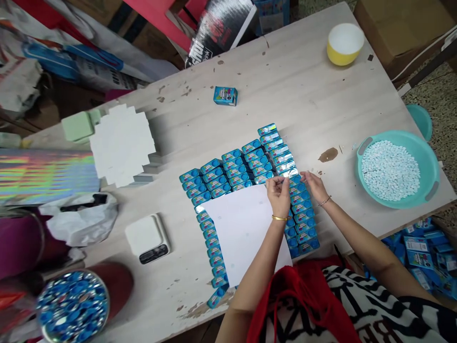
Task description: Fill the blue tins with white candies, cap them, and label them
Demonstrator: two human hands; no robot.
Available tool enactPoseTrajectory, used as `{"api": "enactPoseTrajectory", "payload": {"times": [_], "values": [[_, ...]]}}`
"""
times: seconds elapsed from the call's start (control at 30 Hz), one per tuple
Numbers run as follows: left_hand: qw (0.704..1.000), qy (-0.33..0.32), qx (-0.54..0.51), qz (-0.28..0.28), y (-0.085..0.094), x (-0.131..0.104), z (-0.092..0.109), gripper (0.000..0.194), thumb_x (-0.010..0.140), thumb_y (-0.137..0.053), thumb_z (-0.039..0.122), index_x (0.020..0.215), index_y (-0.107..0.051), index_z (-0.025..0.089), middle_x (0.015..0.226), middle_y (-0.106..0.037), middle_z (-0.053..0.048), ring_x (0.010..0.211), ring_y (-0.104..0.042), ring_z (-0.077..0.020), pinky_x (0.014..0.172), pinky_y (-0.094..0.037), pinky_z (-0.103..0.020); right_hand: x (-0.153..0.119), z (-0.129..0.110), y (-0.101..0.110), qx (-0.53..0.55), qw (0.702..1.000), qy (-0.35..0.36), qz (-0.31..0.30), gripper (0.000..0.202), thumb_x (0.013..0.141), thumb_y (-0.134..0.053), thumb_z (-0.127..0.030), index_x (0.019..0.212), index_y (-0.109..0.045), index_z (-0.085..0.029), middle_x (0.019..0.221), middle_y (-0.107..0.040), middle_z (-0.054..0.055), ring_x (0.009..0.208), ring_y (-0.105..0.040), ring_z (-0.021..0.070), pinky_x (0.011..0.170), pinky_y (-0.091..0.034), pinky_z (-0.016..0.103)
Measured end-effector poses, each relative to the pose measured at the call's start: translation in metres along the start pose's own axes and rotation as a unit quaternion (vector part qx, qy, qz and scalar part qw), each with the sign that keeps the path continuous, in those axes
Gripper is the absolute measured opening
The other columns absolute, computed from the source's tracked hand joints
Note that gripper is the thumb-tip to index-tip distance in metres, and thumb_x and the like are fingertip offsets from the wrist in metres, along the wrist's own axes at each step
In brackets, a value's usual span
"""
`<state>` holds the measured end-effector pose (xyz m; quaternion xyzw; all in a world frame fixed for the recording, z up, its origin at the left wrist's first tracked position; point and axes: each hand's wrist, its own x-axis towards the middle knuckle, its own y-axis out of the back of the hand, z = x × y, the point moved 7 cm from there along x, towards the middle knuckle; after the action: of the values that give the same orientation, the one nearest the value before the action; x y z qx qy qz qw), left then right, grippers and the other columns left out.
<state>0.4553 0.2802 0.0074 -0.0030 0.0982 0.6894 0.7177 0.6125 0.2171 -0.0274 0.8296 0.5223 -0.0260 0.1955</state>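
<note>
Small blue boxes stand packed side by side in several columns on the table, printed ends up. Over the block's near middle lies a white sheet with faint small marks. My left hand is closed in a pinch above the sheet's upper right corner, against the rightmost column of boxes. On the other side of that column, my right hand has its thumb and fingers pinched together at a box's edge. Between the hands a box top shines brightly. Whatever the fingertips hold is too small to make out.
A teal basin of small pale pieces stands right; a yellow bowl is behind it. One blue box lies apart. To the left are a scale, stacked white cards and a container of shiny blue pieces.
</note>
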Motion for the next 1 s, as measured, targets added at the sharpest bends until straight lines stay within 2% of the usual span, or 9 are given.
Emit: {"api": "enactPoseTrajectory", "payload": {"times": [0.07, 0.17, 0.23, 0.33, 0.4, 0.53, 0.67, 0.9, 1.0], "values": [[0.998, 0.048, -0.031, -0.006, -0.002, -0.012, -0.008, 0.024, 0.08, -0.067, 0.04, 0.08, -0.057, 0.017, 0.086, -0.051, 0.0, 0.077, -0.053, -0.0105, 0.075, -0.046, -0.024, -0.007, -0.002, -0.008, 0.033, 0.999, -0.023, -0.018, 0.049, 0.093, -0.037, -0.06, 0.081, -0.063, -0.021, 0.078, -0.065, 0.003, 0.077, -0.06, 0.0184, 0.074, -0.049, 0.031], [0.995, 0.097, -0.025, 0.018, -0.001, -0.02, -0.028, 0.02, 0.077, -0.067, 0.035, 0.077, -0.058, 0.017, 0.084, -0.05, 0.0, 0.077, -0.053, -0.0111, 0.074, -0.046, -0.025, -0.013, -0.002, -0.009, 0.011, 1.0, -0.017, -0.004, 0.041, 0.09, -0.043, -0.057, 0.074, -0.055, -0.021, 0.071, -0.06, 0.001, 0.069, -0.055, 0.0164, 0.067, -0.047, 0.029], [0.997, 0.073, 0.017, 0.032, 0.001, -0.019, -0.033, 0.017, 0.077, -0.066, 0.031, 0.073, -0.058, 0.017, 0.085, -0.048, 0.0, 0.079, -0.053, -0.0124, 0.076, -0.046, -0.027, -0.013, 0.0, -0.004, -0.016, 1.0, -0.013, 0.004, 0.038, 0.09, -0.043, -0.054, 0.074, -0.053, -0.022, 0.068, -0.057, 0.0, 0.066, -0.053, 0.0158, 0.066, -0.045, 0.029], [0.993, -0.017, 0.107, 0.038, 0.0, -0.012, -0.028, 0.015, 0.078, -0.064, 0.027, 0.068, -0.058, 0.018, 0.085, -0.047, -0.002, 0.088, -0.052, -0.0156, 0.085, -0.045, -0.03, -0.005, 0.001, 0.004, -0.074, 0.997, -0.01, 0.004, 0.033, 0.089, -0.047, -0.049, 0.073, -0.055, -0.022, 0.065, -0.056, 0.0, 0.062, -0.051, 0.0157, 0.068, -0.043, 0.03], [0.984, -0.049, 0.167, 0.042, -0.003, -0.009, -0.025, 0.013, 0.079, -0.063, 0.026, 0.069, -0.058, 0.019, 0.084, -0.048, -0.002, 0.092, -0.052, -0.0174, 0.089, -0.043, -0.033, 0.004, -0.001, 0.007, -0.119, 0.993, -0.007, -0.004, 0.029, 0.089, -0.049, -0.044, 0.074, -0.057, -0.021, 0.063, -0.057, -0.001, 0.061, -0.052, 0.0163, 0.073, -0.041, 0.031], [0.958, -0.037, 0.281, 0.041, -0.009, -0.006, -0.029, 0.011, 0.079, -0.063, 0.024, 0.07, -0.058, 0.019, 0.091, -0.054, -0.004, 0.099, -0.054, -0.021, 0.092, -0.038, -0.038, 0.019, -0.004, 0.006, -0.203, 0.978, 0.0, -0.036, 0.022, 0.09, -0.05, -0.034, 0.076, -0.06, -0.021, 0.067, -0.063, 0.001, 0.069, -0.056, 0.0185, 0.085, -0.033, 0.036], [0.938, -0.025, 0.345, 0.026, -0.012, -0.006, -0.034, 0.009, 0.08, -0.061, 0.023, 0.073, -0.059, 0.019, 0.098, -0.056, -0.005, 0.105, -0.052, -0.0239, 0.09, -0.036, -0.04, 0.026, -0.004, 0.0, -0.265, 0.961, 0.007, -0.075, 0.02, 0.091, -0.047, -0.028, 0.079, -0.061, -0.02, 0.075, -0.069, 0.003, 0.078, -0.06, 0.0209, 0.089, -0.027, 0.038], [0.927, -0.008, 0.376, 0.004, -0.016, -0.003, -0.04, 0.008, 0.079, -0.06, 0.023, 0.072, -0.056, 0.019, 0.1, -0.056, -0.008, 0.104, -0.051, -0.0276, 0.087, -0.036, -0.042, 0.029, 0.009, -0.005, -0.314, 0.945, 0.007, -0.094, 0.024, 0.093, -0.042, -0.025, 0.087, -0.065, -0.02, 0.085, -0.072, 0.007, 0.087, -0.061, 0.0239, 0.09, -0.024, 0.039], [0.932, 0.002, 0.362, 0.014, -0.013, 0.0, -0.037, 0.014, 0.076, -0.063, 0.023, 0.088, -0.056, 0.019, 0.103, -0.054, -0.009, 0.105, -0.05, -0.0286, 0.088, -0.037, -0.043, 0.026, 0.016, -0.004, -0.317, 0.945, 0.004, -0.079, 0.026, 0.092, -0.043, -0.025, 0.105, -0.064, -0.019, 0.084, -0.072, 0.007, 0.089, -0.061, 0.0251, 0.091, -0.026, 0.04]]}}
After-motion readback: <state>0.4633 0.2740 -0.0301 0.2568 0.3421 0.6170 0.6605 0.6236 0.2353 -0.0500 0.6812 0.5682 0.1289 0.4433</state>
